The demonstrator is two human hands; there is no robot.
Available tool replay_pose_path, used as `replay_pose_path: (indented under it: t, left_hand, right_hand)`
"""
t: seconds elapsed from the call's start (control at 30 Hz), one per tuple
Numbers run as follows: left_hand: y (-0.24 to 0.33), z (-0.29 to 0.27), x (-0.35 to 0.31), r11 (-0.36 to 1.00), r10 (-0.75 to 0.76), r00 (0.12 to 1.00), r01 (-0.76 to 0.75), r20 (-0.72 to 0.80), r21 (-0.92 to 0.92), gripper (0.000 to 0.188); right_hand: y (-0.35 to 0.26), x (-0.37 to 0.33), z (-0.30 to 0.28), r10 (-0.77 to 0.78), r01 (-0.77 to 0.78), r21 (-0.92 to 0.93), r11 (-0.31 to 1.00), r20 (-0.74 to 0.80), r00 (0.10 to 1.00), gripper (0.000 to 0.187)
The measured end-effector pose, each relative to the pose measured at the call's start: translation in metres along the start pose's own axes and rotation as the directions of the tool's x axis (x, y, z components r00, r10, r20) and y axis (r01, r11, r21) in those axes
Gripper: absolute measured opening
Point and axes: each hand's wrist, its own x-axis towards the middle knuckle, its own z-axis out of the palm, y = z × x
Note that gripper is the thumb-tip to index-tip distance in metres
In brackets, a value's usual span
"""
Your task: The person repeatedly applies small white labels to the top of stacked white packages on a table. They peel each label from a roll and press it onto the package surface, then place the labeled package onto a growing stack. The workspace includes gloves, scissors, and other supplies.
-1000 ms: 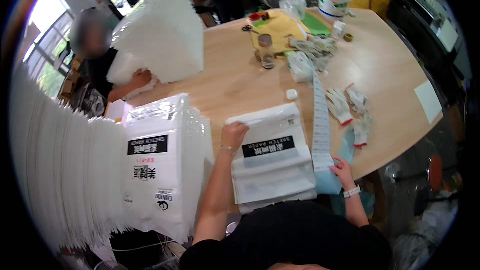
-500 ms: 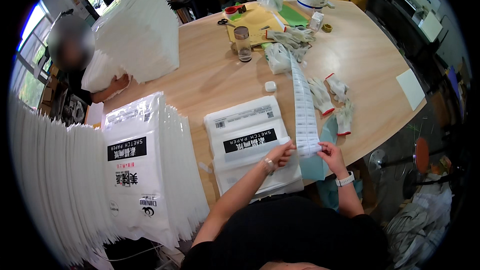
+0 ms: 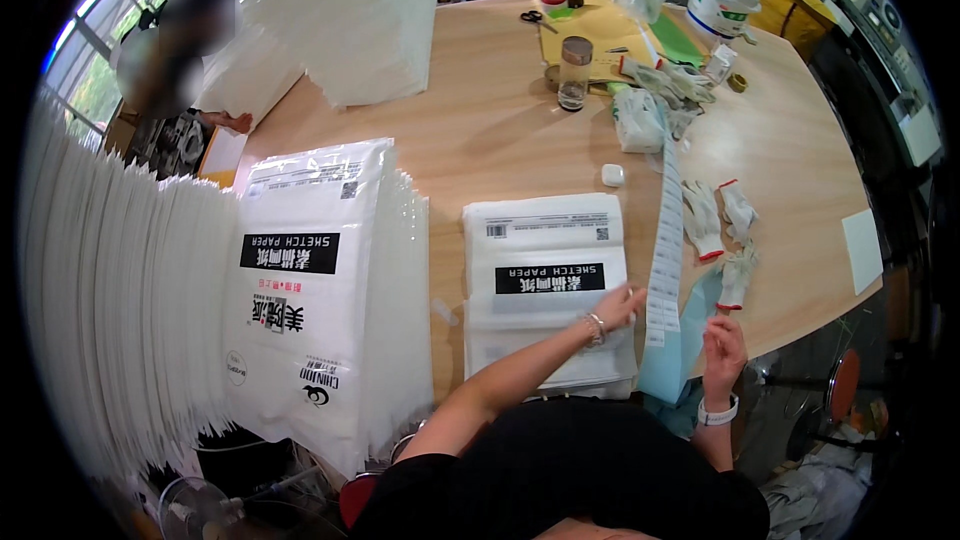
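A pile of flat white printed plastic bags (image 3: 545,240) lies in front of me on the table. Over its right edge is my left hand (image 3: 620,307), with fingers bent together close to the label strip; anything between the fingertips is too small to make out. The long strip of white labels (image 3: 665,240) runs toward me over a light blue sheet (image 3: 682,345). To the right of the strip's near end, my right hand (image 3: 724,352) is raised with fingers curled and pinched, apart from the strip. What it may hold does not show.
A tall stack of filled white packs (image 3: 310,290) stands at left; another stack (image 3: 370,30) is behind. Work gloves (image 3: 703,220), a small white case (image 3: 613,175), a glass jar (image 3: 574,75), scissors (image 3: 538,20) and a white bucket (image 3: 720,0) are on the table. A person sits far left.
My right hand has let go of the label strip's near end and drawn back to the right. My left hand stays near the strip. The view has shifted, and the person at left has moved.
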Motion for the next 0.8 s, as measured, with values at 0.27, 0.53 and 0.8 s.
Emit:
replay_pose_path:
  t: [0.27,0.53,0.8]
  left_hand:
    - [-0.010,-0.192,-0.027,0.340,0.557,0.755,0.170,-0.344,0.925,0.034]
    - [-0.027,-0.211,-0.032,0.517,0.602,0.683,0.061,-0.414,0.854,0.041]
    - [-0.028,-0.237,-0.047,0.613,0.636,0.674,-0.146,-0.376,0.776,0.023]
  right_hand:
    - [0.016,0.061,0.102,0.042,-0.101,0.159,0.982,0.336,0.941,0.009]
    - [0.056,0.081,0.269,0.248,-0.463,0.244,0.852,0.591,0.768,0.018]
    - [0.066,0.077,0.333,0.217,-0.308,0.075,0.948,0.555,0.803,0.017]
